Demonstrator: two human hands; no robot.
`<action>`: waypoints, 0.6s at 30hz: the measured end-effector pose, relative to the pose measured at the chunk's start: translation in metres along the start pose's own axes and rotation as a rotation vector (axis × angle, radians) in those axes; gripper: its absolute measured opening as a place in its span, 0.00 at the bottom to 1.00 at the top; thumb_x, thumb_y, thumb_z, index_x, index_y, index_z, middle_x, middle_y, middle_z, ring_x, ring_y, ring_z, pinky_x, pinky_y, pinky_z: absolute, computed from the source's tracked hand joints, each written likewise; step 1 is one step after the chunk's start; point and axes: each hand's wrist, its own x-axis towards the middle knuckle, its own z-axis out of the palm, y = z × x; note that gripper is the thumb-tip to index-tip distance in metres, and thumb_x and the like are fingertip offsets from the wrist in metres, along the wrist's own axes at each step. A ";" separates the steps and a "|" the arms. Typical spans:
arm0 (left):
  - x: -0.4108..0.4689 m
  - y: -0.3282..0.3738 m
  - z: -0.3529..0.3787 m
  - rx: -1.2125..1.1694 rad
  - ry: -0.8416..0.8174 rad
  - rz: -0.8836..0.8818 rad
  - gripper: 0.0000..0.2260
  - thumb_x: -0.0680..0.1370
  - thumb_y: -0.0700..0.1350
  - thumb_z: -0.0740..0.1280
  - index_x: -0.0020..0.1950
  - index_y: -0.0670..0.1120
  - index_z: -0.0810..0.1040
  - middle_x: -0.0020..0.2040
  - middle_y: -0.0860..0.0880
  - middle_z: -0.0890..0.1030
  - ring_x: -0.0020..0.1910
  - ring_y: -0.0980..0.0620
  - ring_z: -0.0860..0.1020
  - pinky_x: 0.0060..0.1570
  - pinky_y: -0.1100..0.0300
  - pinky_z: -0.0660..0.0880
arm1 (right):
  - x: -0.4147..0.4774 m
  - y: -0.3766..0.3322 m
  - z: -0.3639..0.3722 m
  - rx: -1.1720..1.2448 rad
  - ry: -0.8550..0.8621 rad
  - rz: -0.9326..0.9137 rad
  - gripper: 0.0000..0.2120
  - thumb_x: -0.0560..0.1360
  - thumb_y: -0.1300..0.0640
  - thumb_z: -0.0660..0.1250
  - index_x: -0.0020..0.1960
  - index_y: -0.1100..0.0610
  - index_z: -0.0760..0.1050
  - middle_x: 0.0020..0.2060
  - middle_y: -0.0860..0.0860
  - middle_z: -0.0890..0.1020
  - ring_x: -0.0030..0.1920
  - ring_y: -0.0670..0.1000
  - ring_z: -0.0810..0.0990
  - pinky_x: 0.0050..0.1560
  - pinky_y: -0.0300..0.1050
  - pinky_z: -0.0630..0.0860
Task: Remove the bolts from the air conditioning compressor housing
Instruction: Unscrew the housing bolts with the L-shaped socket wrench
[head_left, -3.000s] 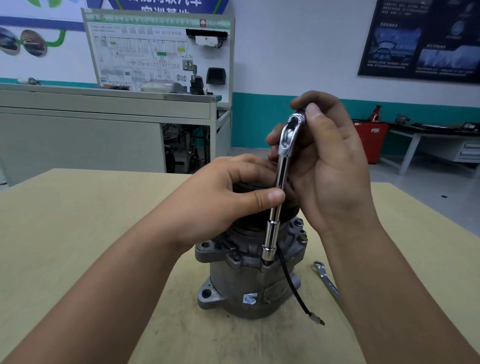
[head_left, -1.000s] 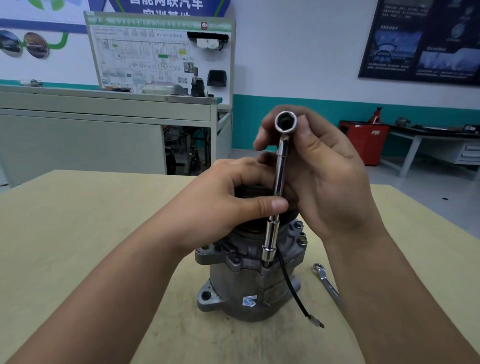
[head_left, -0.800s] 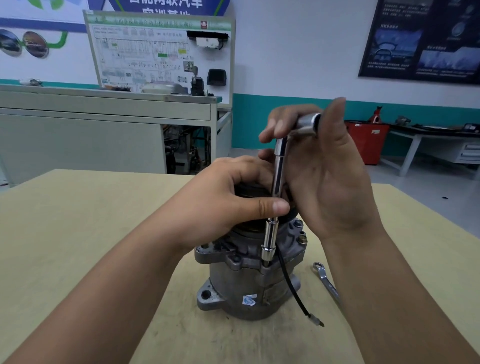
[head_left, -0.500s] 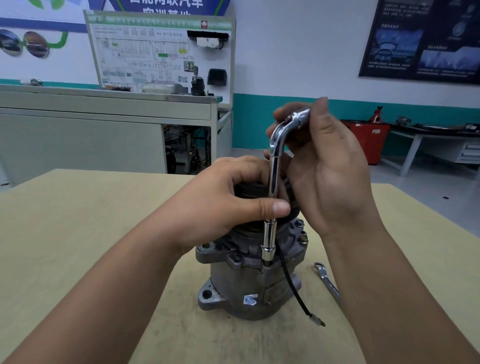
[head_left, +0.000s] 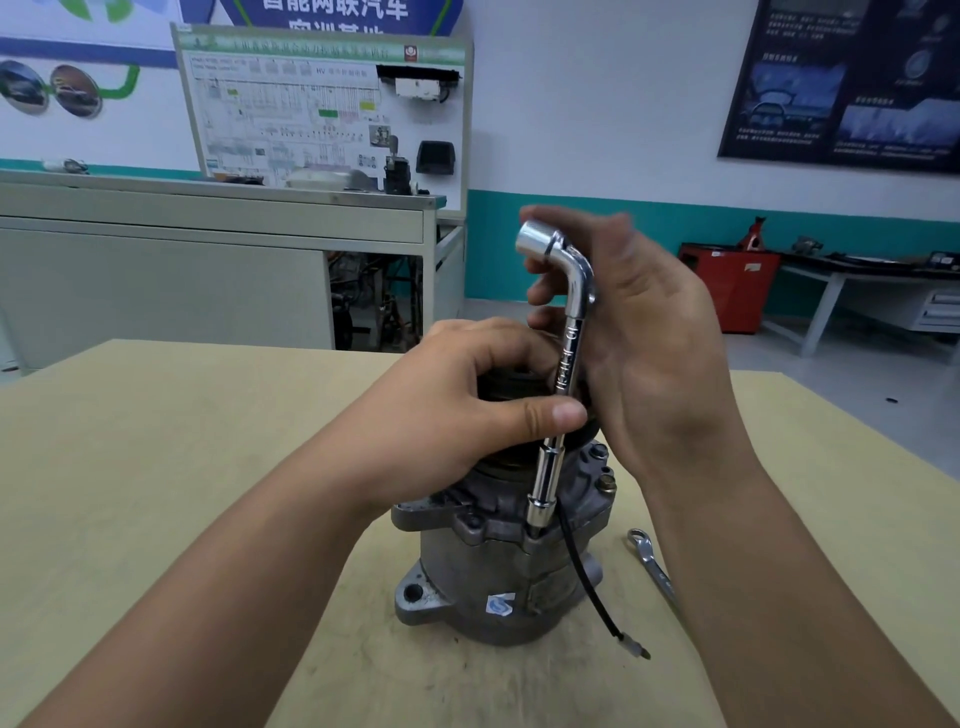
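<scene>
Over the workbench our left hand clamps the compressor. The socket wrench swings from one to ten o'clock, likely loosening its hidden bolt. We cannot tell the grip of our right hand.

We count two hands, a left hand and a right hand, one compressor housing, one L-shaped socket wrench, one flat spanner, one black cable, one counter.
</scene>
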 end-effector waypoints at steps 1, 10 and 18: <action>0.000 0.000 0.000 -0.008 -0.003 0.001 0.17 0.68 0.50 0.70 0.48 0.39 0.81 0.48 0.45 0.80 0.50 0.50 0.79 0.54 0.51 0.74 | 0.000 0.000 0.000 -0.023 -0.009 -0.014 0.11 0.72 0.50 0.64 0.48 0.53 0.81 0.38 0.47 0.80 0.39 0.45 0.75 0.41 0.40 0.73; -0.001 0.000 -0.001 0.010 -0.016 -0.021 0.11 0.70 0.48 0.68 0.49 0.45 0.82 0.49 0.49 0.81 0.55 0.54 0.77 0.58 0.53 0.72 | -0.001 0.001 0.000 0.014 -0.092 -0.079 0.11 0.77 0.60 0.59 0.53 0.53 0.78 0.42 0.46 0.82 0.44 0.44 0.79 0.44 0.40 0.74; -0.001 0.002 -0.001 0.000 -0.006 -0.052 0.13 0.68 0.50 0.69 0.48 0.44 0.81 0.49 0.47 0.80 0.52 0.49 0.78 0.56 0.45 0.73 | -0.004 -0.002 0.000 0.106 -0.099 -0.080 0.09 0.77 0.60 0.59 0.48 0.54 0.78 0.39 0.47 0.82 0.42 0.48 0.79 0.45 0.46 0.73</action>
